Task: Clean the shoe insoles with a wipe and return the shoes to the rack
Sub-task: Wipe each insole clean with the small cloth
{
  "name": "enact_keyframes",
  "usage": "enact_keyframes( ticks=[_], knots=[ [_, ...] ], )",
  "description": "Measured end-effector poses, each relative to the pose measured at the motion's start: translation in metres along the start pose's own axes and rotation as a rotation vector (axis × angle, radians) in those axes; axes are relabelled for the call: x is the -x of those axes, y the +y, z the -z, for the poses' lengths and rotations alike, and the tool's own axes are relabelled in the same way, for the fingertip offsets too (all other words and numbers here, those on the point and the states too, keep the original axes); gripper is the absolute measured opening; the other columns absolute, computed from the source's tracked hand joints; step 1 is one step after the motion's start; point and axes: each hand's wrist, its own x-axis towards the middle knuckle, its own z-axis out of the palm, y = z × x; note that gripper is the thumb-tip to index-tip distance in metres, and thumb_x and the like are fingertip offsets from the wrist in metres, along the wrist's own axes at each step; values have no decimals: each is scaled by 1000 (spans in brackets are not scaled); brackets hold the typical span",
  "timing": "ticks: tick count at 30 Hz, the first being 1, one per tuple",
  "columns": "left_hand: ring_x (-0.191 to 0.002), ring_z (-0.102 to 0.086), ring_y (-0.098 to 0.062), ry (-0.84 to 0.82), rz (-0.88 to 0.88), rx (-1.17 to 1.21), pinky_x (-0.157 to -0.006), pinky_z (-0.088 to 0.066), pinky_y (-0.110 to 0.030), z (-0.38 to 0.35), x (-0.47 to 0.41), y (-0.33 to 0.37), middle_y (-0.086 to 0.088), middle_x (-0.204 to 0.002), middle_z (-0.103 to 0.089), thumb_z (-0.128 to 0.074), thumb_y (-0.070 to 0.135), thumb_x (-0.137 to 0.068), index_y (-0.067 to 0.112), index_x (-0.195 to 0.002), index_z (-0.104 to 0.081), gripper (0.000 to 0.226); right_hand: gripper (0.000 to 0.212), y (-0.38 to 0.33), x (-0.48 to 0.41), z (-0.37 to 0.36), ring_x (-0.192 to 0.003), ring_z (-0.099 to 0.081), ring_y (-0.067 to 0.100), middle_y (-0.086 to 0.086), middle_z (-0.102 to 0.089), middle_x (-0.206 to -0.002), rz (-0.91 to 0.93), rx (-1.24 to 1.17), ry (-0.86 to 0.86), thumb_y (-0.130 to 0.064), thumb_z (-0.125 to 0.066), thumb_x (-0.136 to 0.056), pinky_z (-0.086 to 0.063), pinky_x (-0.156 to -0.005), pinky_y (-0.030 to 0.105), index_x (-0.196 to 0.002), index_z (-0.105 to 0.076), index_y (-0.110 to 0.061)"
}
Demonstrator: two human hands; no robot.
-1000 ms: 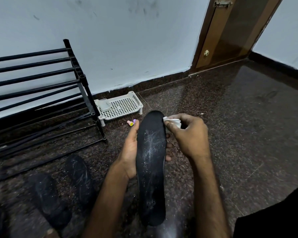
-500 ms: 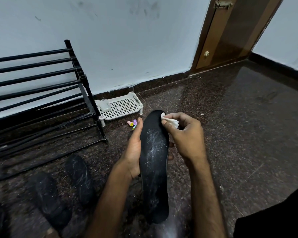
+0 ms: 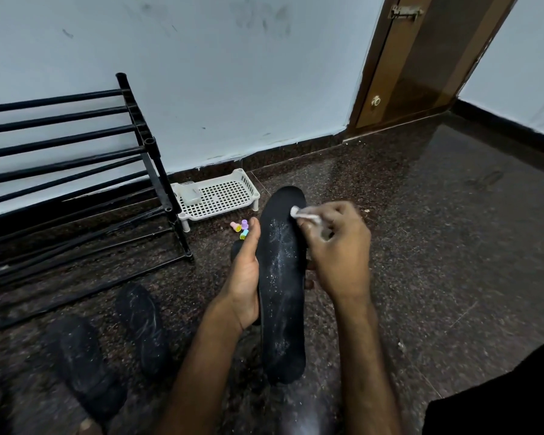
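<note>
Insole: black insole (image 3: 280, 296), held steeply tilted with its toe end away from the viewer and its heel end low near the floor (image 3: 437, 252); whether the heel touches cannot be told; the upper face is turned to the camera and flecked with pale specks
Wipe: small white wipe (image 3: 298, 212), bunched; pressed on the right side of the insole's toe area
Right hand: right hand (image 3: 339, 246) reaches in over the insole's right edge, knuckles up; its fingers (image 3: 327, 211) are curled tight and pinch the wipe, which shows only at their tips; slightly blurred
Left hand: left hand (image 3: 244, 277) grips the insole's left edge at mid-length, palm facing right; the thumb lies straight along the rim, pointing to the toe; the fingers (image 3: 309, 283) wrap behind, their tips showing past the right edge
Loose insoles: two loose insoles (image 3: 142, 324) lie on the floor left of the left forearm, side by side and apart; blurred
Rack: black barred rack (image 3: 76, 158) at left, against the wall (image 3: 217, 73)
Tray: white perforated tray (image 3: 248, 183) on short legs, just right of the rack's foot; a small clear box (image 3: 189, 193) sits in its left end
Caps: small coloured caps (image 3: 241, 229) on the floor, between tray and left thumb
Surroundings: dark speckled floor; pale smudged wall; brown door (image 3: 421, 58) at upper right; dark cloth (image 3: 500, 403) at lower right
</note>
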Motion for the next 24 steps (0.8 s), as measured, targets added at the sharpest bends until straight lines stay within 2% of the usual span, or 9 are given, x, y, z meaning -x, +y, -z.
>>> enact_keyframes(
  ticks=[4,7,9,10,13,14,17,19,24],
  knots=[
    [-87,-73,-24,58,11,8,-70,-60,-34,-2,0,1,-16,-102,-73,-28,67,-96,10,-100,-78,76,14,6,8,6,-84,-61,-3,-10,-66,-99,68,68,-297,-15,-75,-86,-46,-72,3,-100,-77,-16],
    [-89,-70,-24,62,20,-62,-81,-55,-40,-5,-1,0,-13,-103,-74,-24,67,-97,15,-98,-80,76,14,8,5,6,-83,-62,1,-6,-67,-98,87,165,-140,-13,-74,-86,-51,-77,11,-99,-77,-12],
    [-83,-72,-21,50,32,-63,-76,-57,-37,-9,0,-1,-10,-98,-76,-22,65,-98,18,-94,-81,76,14,3,0,3,-84,-61,2,-5,-65,-98,90,175,-6,-13,-73,-87,-49,-78,10,-100,-76,-11],
    [-82,-73,-21,46,33,-53,-74,-58,-37,-9,0,-1,-10,-99,-76,-22,65,-98,18,-95,-81,76,13,1,-1,3,-84,-61,1,-6,-65,-99,90,164,-23,-13,-74,-87,-47,-77,7,-100,-76,-12],
    [-89,-71,-26,56,12,-29,-84,-55,-46,-3,1,4,-16,-107,-73,-26,69,-95,13,-113,-73,75,11,5,0,9,-83,-61,-1,-11,-65,-96,52,160,-315,-16,-76,-85,-46,-73,9,-96,-76,-16],
    [-85,-72,-27,62,7,-37,-80,-56,-45,0,0,5,-17,-104,-73,-27,69,-95,11,-115,-71,75,10,7,1,10,-81,-61,0,-11,-65,-95,39,174,-366,-17,-77,-85,-49,-73,14,-95,-77,-17],
    [-66,-71,-23,75,21,-70,-61,-58,-39,0,1,5,-13,-83,-74,-25,68,-96,9,-102,-72,75,15,8,0,7,-82,-62,4,-6,-66,-98,64,247,-197,-15,-76,-85,-55,-80,24,-100,-76,-12],
    [-65,-70,-22,69,32,-68,-60,-57,-37,-1,0,5,-11,-82,-73,-24,67,-97,11,-96,-75,76,18,2,-2,1,-86,-62,6,-4,-65,-101,116,247,-67,-12,-74,-86,-55,-85,25,-103,-75,-10],
    [-71,-68,-21,57,19,-53,-64,-55,-34,5,1,8,-12,-89,-73,-25,67,-96,15,-96,-79,75,10,3,4,6,-79,-62,2,-10,-67,-92,96,169,-386,-12,-75,-83,-53,-75,22,-92,-78,-16]
  ],
)
